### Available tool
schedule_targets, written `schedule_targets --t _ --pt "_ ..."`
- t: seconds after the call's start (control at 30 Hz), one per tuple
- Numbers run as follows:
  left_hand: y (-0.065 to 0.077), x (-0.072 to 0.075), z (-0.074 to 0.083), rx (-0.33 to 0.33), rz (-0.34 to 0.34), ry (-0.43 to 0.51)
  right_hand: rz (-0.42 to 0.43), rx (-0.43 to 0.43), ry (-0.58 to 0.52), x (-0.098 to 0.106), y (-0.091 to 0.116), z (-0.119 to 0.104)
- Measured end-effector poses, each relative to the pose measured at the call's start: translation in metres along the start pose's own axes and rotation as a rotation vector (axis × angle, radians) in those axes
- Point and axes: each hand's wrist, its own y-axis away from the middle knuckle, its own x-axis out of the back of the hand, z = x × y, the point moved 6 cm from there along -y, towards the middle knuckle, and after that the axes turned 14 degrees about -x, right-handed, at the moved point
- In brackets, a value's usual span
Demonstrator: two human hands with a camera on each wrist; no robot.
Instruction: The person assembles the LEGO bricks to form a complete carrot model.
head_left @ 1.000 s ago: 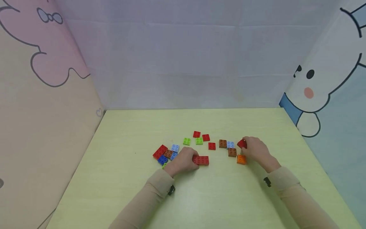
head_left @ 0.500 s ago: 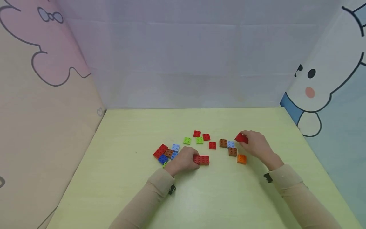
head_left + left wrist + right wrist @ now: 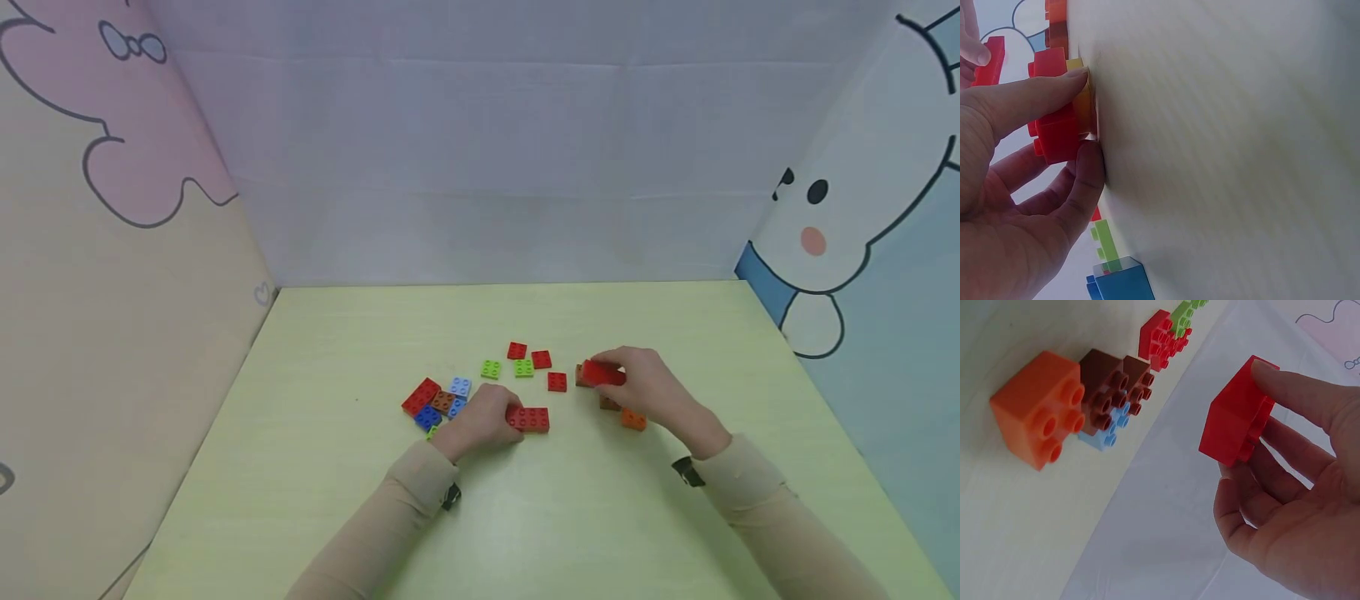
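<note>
My left hand [image 3: 482, 419] grips a long red toy brick [image 3: 535, 420] on the table. In the left wrist view that red brick [image 3: 1060, 134] sits on a yellow brick [image 3: 1085, 106], with the thumb on one side and fingertips on the other. My right hand [image 3: 651, 386] pinches another long red brick [image 3: 600, 374], held up off the table over the brown bricks. The right wrist view shows this red brick [image 3: 1238, 412] between thumb and fingers, its studs toward the palm. Below it, an orange brick [image 3: 633, 419] and a brown brick [image 3: 610, 402] are partly covered.
Left of my left hand lie a red brick [image 3: 421, 397], a dark blue brick [image 3: 428, 417], a brown brick [image 3: 442, 402] and light blue bricks [image 3: 461, 387]. Behind are green bricks [image 3: 491, 369] and small red bricks [image 3: 557, 382]. A light blue brick [image 3: 1107, 434] touches the brown ones.
My right hand lifts the red brick and carries it left, from beside the orange brick to over the brown and light blue bricks. The left hand keeps its place.
</note>
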Motion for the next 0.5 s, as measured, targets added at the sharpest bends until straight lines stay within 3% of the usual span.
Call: schedule_targets --t 0.5 --pt "0.0 0.001 0.002 -0.004 0.004 -0.023 -0.103 0.132 -0.067 -0.04 0.005 -0.022"
